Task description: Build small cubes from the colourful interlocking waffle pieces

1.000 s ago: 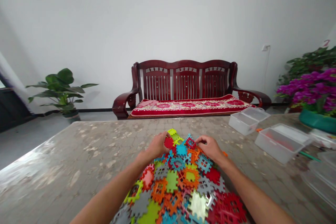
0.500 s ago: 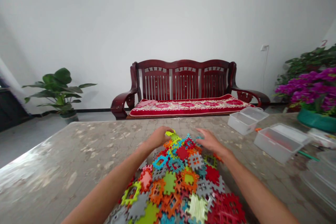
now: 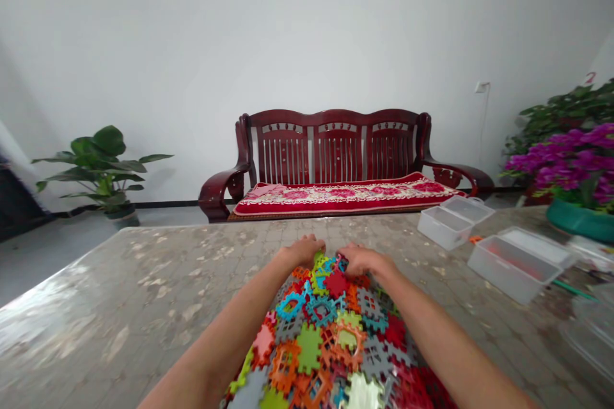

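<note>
A long heap of interlocking plastic tiles [image 3: 309, 348] with notched edges lies on the table before me, in red, orange, grey, green and blue. My left hand [image 3: 306, 250] is at its far left tip, fingers curled against a yellow-green tile [image 3: 319, 260]. Across from it, my right hand [image 3: 359, 260] bends its fingers over tiles beside a dark red tile [image 3: 336, 284]. A narrow strip of tiles shows between the two hands. The fingertips are partly hidden among the pieces.
To the right stand two clear plastic boxes with lids open, a farther box [image 3: 444, 228] and a nearer box [image 3: 513, 271]. Beyond them is a teal pot [image 3: 578, 216] of purple flowers. A wooden bench [image 3: 336, 140] stands behind the table [image 3: 158, 294].
Both hands have come inward, closer together, and their fingers now press on the far end of the heap. The right hand moved left from the heap's side. The view has shifted slightly.
</note>
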Demonstrator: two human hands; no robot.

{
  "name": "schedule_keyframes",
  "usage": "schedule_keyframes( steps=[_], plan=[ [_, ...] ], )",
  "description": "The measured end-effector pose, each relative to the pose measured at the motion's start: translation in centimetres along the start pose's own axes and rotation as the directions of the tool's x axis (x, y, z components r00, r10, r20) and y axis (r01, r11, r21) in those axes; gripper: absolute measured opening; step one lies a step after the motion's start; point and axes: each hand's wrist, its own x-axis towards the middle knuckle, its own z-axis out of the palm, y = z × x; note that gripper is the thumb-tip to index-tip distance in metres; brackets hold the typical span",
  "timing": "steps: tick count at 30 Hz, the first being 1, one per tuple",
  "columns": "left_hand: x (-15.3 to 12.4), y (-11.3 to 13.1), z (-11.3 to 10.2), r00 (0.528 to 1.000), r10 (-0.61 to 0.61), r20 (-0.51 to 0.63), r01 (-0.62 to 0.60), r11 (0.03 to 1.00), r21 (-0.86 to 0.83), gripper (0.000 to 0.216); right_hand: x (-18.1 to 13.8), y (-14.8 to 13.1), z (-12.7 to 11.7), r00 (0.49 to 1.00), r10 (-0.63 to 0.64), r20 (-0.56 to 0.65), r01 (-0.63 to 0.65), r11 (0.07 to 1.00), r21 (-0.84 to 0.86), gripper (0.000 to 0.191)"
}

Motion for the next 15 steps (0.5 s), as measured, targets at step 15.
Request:
schedule_keyframes(
  steps=[15],
  plan=[
    [-3.4,-1.4,1.6,0.905,-0.009,-0.425,-0.070,0.983,-0.171,0.029,-2.3,-1.9,-0.7,0.994,0.105,-0.030,-0.108,0.987,-0.123,0.035]
  ],
)
